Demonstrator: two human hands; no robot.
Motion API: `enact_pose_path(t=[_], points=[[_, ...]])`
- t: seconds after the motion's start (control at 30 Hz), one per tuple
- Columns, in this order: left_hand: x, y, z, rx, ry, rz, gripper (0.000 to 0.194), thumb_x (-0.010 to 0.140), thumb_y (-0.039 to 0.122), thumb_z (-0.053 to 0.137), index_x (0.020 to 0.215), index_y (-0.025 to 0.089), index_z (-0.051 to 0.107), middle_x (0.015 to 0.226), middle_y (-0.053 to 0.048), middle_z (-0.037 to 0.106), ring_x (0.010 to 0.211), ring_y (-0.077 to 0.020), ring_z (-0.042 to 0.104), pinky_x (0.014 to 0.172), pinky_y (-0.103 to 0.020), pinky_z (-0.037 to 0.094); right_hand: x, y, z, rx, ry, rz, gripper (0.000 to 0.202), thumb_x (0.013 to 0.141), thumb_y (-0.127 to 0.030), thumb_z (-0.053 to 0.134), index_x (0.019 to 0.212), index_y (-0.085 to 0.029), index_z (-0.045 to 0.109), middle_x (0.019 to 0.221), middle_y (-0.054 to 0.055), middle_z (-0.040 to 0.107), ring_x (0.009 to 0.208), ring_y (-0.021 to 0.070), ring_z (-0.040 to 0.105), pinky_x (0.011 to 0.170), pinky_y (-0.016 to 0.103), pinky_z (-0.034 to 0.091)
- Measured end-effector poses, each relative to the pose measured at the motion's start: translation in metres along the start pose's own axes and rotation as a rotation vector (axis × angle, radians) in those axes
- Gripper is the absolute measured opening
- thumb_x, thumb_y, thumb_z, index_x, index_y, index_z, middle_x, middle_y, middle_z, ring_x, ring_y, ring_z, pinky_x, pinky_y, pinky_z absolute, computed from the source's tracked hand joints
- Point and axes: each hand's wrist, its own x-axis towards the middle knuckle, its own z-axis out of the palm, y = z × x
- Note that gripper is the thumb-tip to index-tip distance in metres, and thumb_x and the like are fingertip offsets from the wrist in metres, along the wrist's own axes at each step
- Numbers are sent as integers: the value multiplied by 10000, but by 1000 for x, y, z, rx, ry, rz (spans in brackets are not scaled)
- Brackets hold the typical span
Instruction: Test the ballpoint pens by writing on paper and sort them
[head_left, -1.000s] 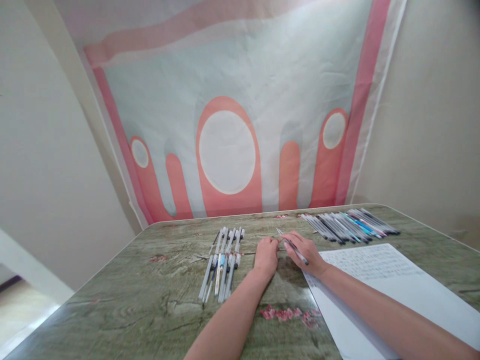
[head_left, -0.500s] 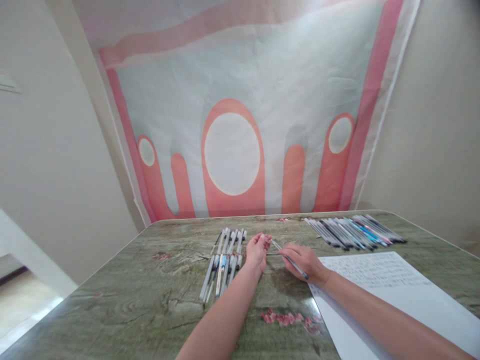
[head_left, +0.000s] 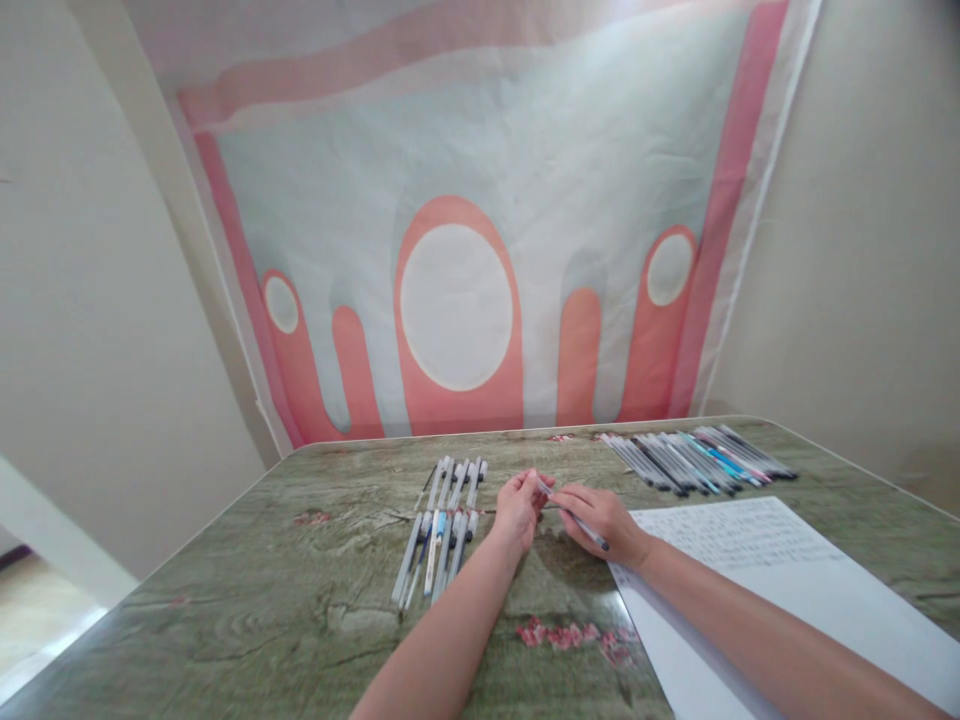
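Observation:
Both hands meet over the middle of the table around one slim clear pen [head_left: 587, 532], slanting from upper left to lower right. My right hand [head_left: 600, 515] is closed on its barrel, and the dark end sticks out below the palm. My left hand [head_left: 519, 508] is closed in a pinch at the pen's upper-left end; whether a small cap sits in those fingertips I cannot tell. Just left of my left hand lie an upper row of pens [head_left: 456, 482] and a lower row of pens [head_left: 435, 555], mostly clear or grey, one with a light blue part.
A large group of pens [head_left: 697, 460] lies side by side at the back right. Beneath my right forearm is a white sheet of paper [head_left: 817, 620] with handwriting near its top. The wood-patterned table [head_left: 247, 600] ends at a wall hanging [head_left: 457, 410].
My hands have come closer together, and the pen's upper-left end now reaches my left fingertips. The whole view has shifted slightly. The pen groups stay in place on the table.

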Motion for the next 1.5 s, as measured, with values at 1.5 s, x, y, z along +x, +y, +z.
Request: enact_pose_path(t=[1.5], points=[[-1,4,5,438,35,378,669,679,301,628,1249,204,292,1144,-140,519,998,-193,550,874,-351,404,-2,38,12,469,-125,648,270,755,-367,525,874,-140,611,594,-2,601,498,102,525,462,198,392]])
